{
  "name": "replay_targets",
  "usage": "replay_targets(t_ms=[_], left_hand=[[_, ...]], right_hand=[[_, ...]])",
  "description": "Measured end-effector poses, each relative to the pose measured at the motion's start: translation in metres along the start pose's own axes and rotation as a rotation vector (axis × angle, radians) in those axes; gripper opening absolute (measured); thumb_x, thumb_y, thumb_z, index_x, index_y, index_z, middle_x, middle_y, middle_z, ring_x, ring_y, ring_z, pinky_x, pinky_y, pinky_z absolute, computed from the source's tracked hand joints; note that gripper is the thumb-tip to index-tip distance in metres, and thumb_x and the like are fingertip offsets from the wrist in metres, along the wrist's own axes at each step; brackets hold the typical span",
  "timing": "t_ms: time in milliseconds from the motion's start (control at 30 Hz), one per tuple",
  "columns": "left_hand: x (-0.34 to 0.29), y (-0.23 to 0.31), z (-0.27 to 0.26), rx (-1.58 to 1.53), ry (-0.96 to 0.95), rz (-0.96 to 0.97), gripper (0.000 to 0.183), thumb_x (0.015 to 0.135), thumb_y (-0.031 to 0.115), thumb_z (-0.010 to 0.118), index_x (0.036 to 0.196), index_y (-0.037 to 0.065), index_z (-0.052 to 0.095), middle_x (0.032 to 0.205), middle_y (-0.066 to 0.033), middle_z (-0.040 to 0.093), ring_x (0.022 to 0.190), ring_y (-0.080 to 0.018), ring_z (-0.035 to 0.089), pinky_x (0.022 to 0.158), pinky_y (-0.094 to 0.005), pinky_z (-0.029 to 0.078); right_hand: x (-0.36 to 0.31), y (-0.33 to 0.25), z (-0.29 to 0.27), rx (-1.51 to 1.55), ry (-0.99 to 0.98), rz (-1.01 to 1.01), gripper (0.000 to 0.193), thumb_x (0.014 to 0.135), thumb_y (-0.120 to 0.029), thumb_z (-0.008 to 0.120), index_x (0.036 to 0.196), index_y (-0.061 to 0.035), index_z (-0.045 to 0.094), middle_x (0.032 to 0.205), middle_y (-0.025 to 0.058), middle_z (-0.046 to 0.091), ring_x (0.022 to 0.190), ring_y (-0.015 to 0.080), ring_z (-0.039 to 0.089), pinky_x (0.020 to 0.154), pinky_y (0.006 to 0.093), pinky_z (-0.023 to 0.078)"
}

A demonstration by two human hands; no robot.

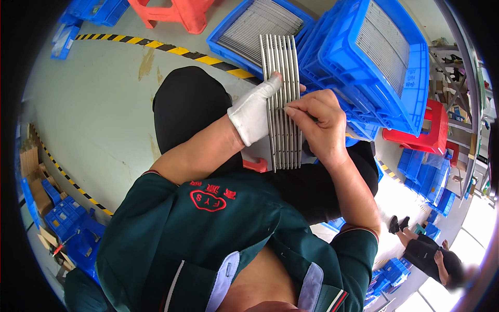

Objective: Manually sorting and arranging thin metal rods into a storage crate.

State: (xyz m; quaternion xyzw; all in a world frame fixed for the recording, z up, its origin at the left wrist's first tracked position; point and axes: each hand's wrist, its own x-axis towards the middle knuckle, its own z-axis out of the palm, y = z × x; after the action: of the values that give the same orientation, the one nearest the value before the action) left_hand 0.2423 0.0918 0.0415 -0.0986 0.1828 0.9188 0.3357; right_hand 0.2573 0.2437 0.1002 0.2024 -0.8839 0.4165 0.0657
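Observation:
My left hand (253,108), in a white glove with bare fingertips, is closed around a flat row of slim silver metal rods (284,140). The thumb lies across the front of the row, and the other fingers are mostly hidden behind it. Lengthwise, the rods run up and down over my lap, side by side, with small marks or holes along them. My bare right hand (323,122) is at the right side of the row, thumb and forefinger pinched together against the middle rods. Whatever is in that pinch is too small to make out.
Just beyond my hands stand a blue crate (223,46) of similar rods and stacked blue crates (416,93), the top one also holding rods. Red stools (429,125) (179,13) stand right and far left. Yellow-black tape (176,50) crosses the floor. A person (434,255) is at far right.

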Motion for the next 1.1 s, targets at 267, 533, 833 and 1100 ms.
replay_targets(t_ms=[267, 533, 833, 1100], left_hand=[[0.001, -0.001, 0.004, -0.079, -0.009, -0.028, 0.044, 0.1, 0.036, 0.033, 0.112, 0.0, 0.055, 0.1, -0.0103, 0.063, 0.09, -0.0198, 0.062, 0.083, -0.0323, 0.051], [0.003, -0.004, 0.002, -0.016, 0.048, -0.006, 0.044, 0.1, 0.035, 0.033, 0.111, -0.001, 0.056, 0.1, -0.0111, 0.063, 0.091, -0.0212, 0.063, 0.084, -0.0334, 0.051], [0.002, -0.004, -0.003, -0.1, -0.001, -0.032, 0.043, 0.1, 0.035, 0.034, 0.111, 0.0, 0.056, 0.099, -0.0112, 0.063, 0.09, -0.0214, 0.062, 0.085, -0.0333, 0.051], [0.003, -0.004, -0.002, -0.031, 0.078, -0.012, 0.041, 0.1, 0.035, 0.036, 0.111, 0.0, 0.055, 0.101, -0.0111, 0.062, 0.091, -0.0209, 0.062, 0.085, -0.0332, 0.05]], right_hand=[[0.002, 0.003, 0.002, -0.22, -0.02, -0.208, 0.011, 0.067, -0.009, 0.074, 0.078, -0.0084, 0.071, 0.078, 0.0023, 0.062, 0.078, 0.0202, 0.053, 0.075, 0.033, 0.041], [0.002, -0.002, -0.005, -0.129, 0.012, -0.16, 0.009, 0.065, -0.011, 0.074, 0.071, -0.0095, 0.068, 0.072, 0.0001, 0.061, 0.076, 0.0208, 0.055, 0.072, 0.0338, 0.039], [0.002, 0.0, 0.001, -0.118, -0.015, -0.152, 0.009, 0.065, -0.011, 0.074, 0.072, -0.01, 0.068, 0.072, 0.0004, 0.06, 0.074, 0.0208, 0.054, 0.071, 0.0342, 0.04], [0.0, 0.002, 0.004, -0.14, -0.06, -0.161, 0.009, 0.068, -0.009, 0.073, 0.075, -0.0078, 0.069, 0.074, 0.0027, 0.062, 0.073, 0.0215, 0.054, 0.073, 0.0333, 0.042]])
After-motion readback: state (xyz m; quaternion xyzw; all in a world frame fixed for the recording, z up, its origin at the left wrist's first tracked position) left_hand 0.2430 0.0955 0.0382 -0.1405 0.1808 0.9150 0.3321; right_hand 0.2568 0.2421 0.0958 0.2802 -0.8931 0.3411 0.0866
